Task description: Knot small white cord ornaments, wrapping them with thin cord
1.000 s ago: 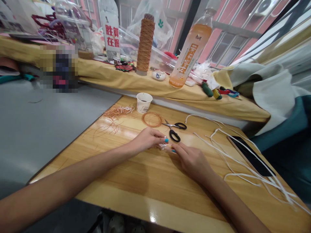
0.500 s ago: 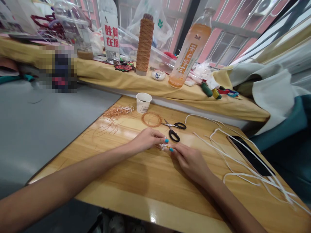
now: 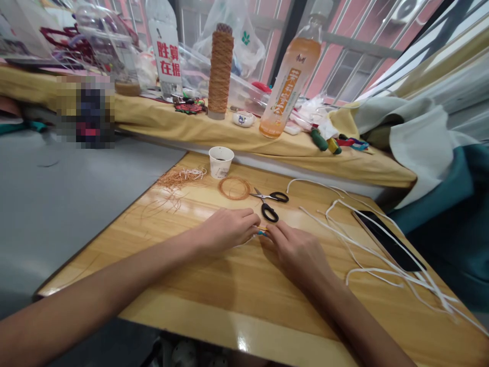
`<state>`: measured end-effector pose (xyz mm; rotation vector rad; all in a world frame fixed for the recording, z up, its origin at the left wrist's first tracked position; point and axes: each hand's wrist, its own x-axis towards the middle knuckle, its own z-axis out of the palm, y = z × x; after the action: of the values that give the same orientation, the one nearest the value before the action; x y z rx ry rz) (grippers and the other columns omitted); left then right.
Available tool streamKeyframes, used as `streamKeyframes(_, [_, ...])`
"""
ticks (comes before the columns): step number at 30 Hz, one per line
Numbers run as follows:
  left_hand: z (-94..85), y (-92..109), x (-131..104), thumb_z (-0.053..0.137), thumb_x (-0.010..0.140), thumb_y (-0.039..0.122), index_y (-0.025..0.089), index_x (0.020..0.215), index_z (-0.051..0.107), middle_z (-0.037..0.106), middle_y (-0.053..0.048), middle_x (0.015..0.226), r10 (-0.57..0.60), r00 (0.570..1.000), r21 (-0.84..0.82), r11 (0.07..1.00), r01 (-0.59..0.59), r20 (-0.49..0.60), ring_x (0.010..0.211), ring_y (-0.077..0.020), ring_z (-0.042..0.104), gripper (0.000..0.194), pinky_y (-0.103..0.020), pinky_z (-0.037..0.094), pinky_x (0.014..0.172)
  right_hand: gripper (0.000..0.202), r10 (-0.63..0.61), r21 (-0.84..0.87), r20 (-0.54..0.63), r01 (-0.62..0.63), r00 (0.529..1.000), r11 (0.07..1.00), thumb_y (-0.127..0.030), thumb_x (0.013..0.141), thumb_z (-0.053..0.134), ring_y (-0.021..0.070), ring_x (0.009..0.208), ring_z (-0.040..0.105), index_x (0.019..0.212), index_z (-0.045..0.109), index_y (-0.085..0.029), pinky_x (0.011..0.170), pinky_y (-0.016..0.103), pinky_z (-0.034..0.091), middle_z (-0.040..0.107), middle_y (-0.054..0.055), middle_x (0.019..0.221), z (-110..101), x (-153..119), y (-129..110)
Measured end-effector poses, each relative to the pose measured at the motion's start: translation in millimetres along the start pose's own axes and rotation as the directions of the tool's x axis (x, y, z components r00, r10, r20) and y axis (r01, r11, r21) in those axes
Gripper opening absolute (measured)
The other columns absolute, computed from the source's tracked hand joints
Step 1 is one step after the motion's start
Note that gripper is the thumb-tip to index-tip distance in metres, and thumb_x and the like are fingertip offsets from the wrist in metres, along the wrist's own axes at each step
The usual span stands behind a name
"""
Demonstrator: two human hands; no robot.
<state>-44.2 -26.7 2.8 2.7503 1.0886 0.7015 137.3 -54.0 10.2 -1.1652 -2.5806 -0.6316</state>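
Note:
My left hand (image 3: 236,229) is closed, its fingertips pinched on a white cord (image 3: 247,241), a short piece of which trails below the fingers. My right hand (image 3: 300,251) is closed too and pinches a thin yellow stick (image 3: 262,229) that spans the small gap between both sets of fingertips. Most of the stick and cord is hidden by the fingers. Just beyond the hands lie scissors (image 3: 270,213) with black handles, blades partly apart. A coil of thin orange-brown cord (image 3: 234,188) rests left of them.
A paper cup (image 3: 220,163) with dark contents stands behind the coil, beside a heap of cord scraps (image 3: 175,179). Long white cords (image 3: 367,248) cross a phone (image 3: 387,242) at right. Bottles and a thread spool (image 3: 220,74) line the cloth-covered ledge (image 3: 183,130).
My left hand has rolled over and closed in toward the right fingertips, hiding the white knotted piece that showed between them. The whole view has shifted slightly.

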Motion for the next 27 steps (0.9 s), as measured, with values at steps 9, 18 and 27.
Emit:
streamKeyframes(9, [-14.5, -13.3, 4.7, 0.034, 0.085, 0.018, 0.015, 0.091, 0.053, 0.058, -0.005, 0.085, -0.013, 0.984, -0.054, 0.999, 0.003, -0.179, 0.073, -0.0105, 0.054, 0.02, -0.021, 0.041, 0.062, 0.03, 0.593, 0.676, 0.119, -0.503, 0.796, 0.539, -0.043, 0.077, 0.046, 0.0072, 0.041, 0.036, 0.073, 0.057, -0.015, 0.041, 0.022, 0.024, 0.049, -0.001, 0.055, -19.5, 8.3, 35.8])
streamKeyframes(18, [-2.5, 3.5, 0.2, 0.035, 0.085, 0.017, 0.016, 0.095, 0.049, 0.06, -0.001, 0.074, 0.192, 0.93, -0.037, 0.976, -0.214, -0.312, 0.07, -0.0096, 0.055, 0.017, -0.021, 0.042, 0.064, 0.036, 0.327, 0.82, 0.567, -0.556, 0.756, -0.136, -0.047, 0.075, 0.047, 0.0047, 0.029, 0.025, 0.073, 0.058, -0.013, 0.035, 0.02, 0.017, 0.033, -0.009, 0.03, -16.8, 14.4, -5.0])
streamKeyframes(27, [-5.9, 5.2, 5.7, 0.041, 0.084, 0.027, 0.012, 0.083, 0.054, 0.061, -0.007, 0.082, 0.109, 0.929, 0.014, 0.994, -0.112, -0.354, 0.077, -0.0138, 0.052, 0.019, -0.027, 0.044, 0.069, 0.034, 0.47, 0.801, 0.398, -0.548, 0.788, 0.241, -0.043, 0.078, 0.045, 0.006, 0.032, 0.03, 0.08, 0.062, -0.014, 0.035, 0.019, 0.022, 0.034, -0.008, 0.035, -19.5, 10.0, -5.9])
